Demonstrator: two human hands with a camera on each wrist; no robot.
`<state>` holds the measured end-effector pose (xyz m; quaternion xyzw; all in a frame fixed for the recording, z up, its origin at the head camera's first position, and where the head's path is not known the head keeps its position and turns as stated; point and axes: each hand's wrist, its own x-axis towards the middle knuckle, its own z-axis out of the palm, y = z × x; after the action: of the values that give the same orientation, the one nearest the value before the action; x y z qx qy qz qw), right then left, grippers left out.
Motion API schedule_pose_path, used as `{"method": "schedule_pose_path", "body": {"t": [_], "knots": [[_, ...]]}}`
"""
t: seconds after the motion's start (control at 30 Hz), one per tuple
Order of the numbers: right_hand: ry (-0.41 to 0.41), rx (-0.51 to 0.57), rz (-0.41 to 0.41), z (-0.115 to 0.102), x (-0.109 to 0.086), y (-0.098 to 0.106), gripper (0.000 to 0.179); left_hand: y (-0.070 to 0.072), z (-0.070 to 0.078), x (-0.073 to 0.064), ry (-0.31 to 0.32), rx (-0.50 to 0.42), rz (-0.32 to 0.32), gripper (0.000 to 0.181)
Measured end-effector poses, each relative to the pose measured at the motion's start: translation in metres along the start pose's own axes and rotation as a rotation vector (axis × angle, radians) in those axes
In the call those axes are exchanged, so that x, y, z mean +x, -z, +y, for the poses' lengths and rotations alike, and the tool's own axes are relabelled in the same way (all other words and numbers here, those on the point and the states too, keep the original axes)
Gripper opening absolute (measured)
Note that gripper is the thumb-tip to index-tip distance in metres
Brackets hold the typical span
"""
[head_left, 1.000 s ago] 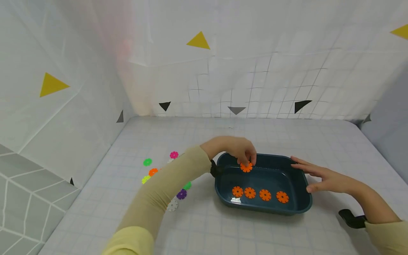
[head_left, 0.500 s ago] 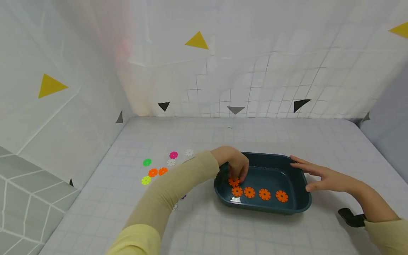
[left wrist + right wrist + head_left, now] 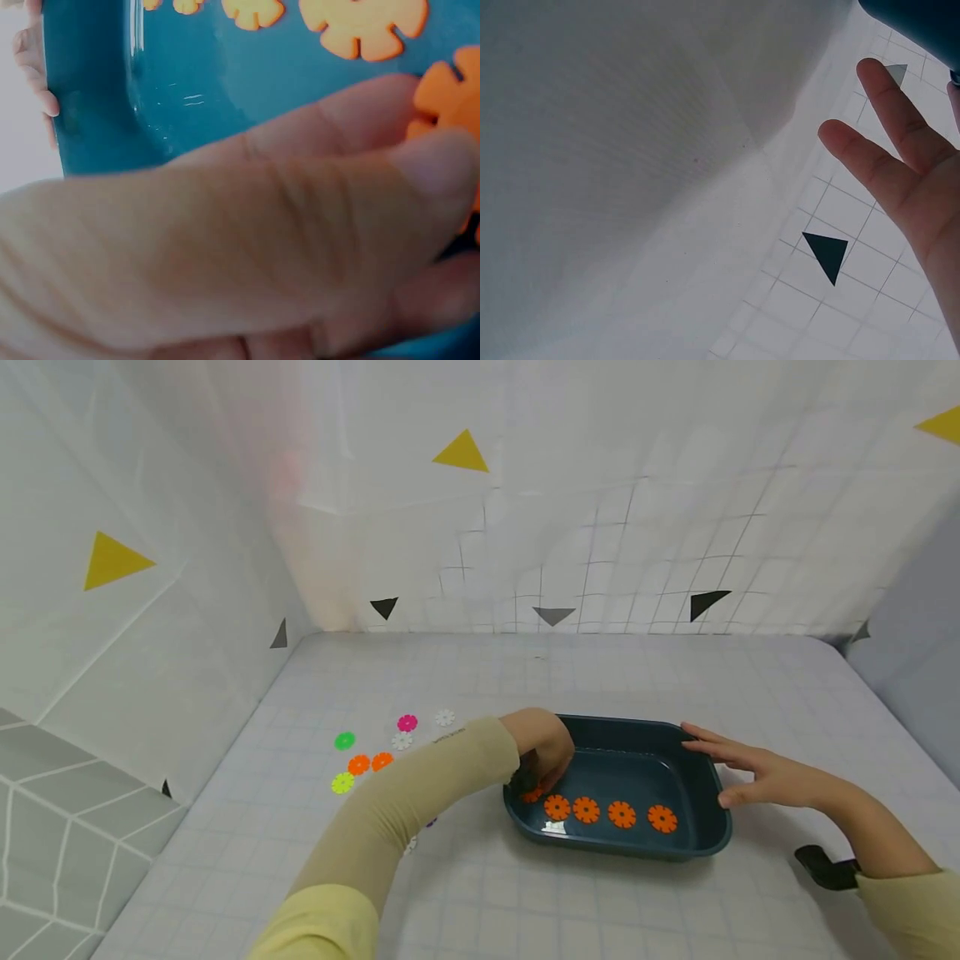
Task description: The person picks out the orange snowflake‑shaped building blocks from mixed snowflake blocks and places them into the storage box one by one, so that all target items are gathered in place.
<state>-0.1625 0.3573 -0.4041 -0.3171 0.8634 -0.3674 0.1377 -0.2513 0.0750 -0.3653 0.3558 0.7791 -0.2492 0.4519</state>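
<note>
On my feed, the left hand (image 3: 550, 746) had its fingers clamped on an orange disc (image 3: 532, 795) inside the dark tray (image 3: 622, 739) at its left end, a pinch I judged suited to so thin a piece. Four more orange discs (image 3: 592, 811) lay flat in a row alongside; the right hand (image 3: 765, 781), fingers apart, touched the tray's right end, likely steadying it.

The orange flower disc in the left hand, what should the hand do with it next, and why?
Probably let go of the orange disc there: the left hand is low inside the dark tray, pinching it beside the left end of a row of four other orange discs.
</note>
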Motion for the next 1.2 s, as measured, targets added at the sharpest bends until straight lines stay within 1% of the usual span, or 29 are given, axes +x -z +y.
{"method": "schedule_pose_path", "body": {"t": [0.1,0.17,0.33,0.5,0.6,0.67,0.73,0.8,0.9,1.0,1.07,1.2], "knots": [[0.0,-0.003,0.0,-0.001,0.001,0.0,0.069,0.0,-0.002,-0.001,0.0,-0.019,-0.008,0.015],[0.001,-0.004,0.001,-0.002,0.001,0.001,0.069,-0.001,-0.003,-0.002,-0.017,-0.026,-0.016,0.016],[0.002,-0.002,0.004,-0.002,0.002,0.001,0.069,-0.001,-0.007,-0.003,-0.031,-0.079,-0.017,0.018],[0.007,-0.002,0.002,-0.002,0.003,0.001,0.069,-0.003,-0.007,-0.004,-0.03,-0.11,-0.009,0.018],[0.007,-0.002,0.003,-0.003,0.003,0.0,0.069,-0.003,-0.007,-0.006,-0.027,-0.118,-0.001,0.018],[0.005,-0.003,0.004,-0.003,0.003,0.0,0.069,-0.003,-0.008,-0.008,-0.036,-0.116,0.008,0.018],[0.002,-0.002,0.004,-0.004,0.003,0.0,0.069,-0.003,-0.01,-0.011,-0.055,-0.112,0.015,0.019],[-0.001,-0.002,0.006,-0.004,0.003,0.0,0.068,-0.003,-0.013,-0.015,-0.079,-0.13,0.032,0.02],[-0.011,-0.002,0.007,-0.005,0.003,-0.001,0.068,-0.004,-0.019,-0.024,-0.118,-0.204,0.067,0.021],[-0.017,0.003,0.008,-0.006,0.003,-0.001,0.068,-0.005,-0.029,-0.037,-0.177,-0.288,0.109,0.023],[-0.018,0.003,0.008,-0.006,0.003,-0.002,0.068,-0.008,-0.036,-0.047,-0.226,-0.329,0.145,0.024],[-0.019,0.002,0.013,-0.006,0.002,-0.003,0.068,-0.018,-0.049,-0.067,-0.327,-0.404,0.249,0.026]]}}
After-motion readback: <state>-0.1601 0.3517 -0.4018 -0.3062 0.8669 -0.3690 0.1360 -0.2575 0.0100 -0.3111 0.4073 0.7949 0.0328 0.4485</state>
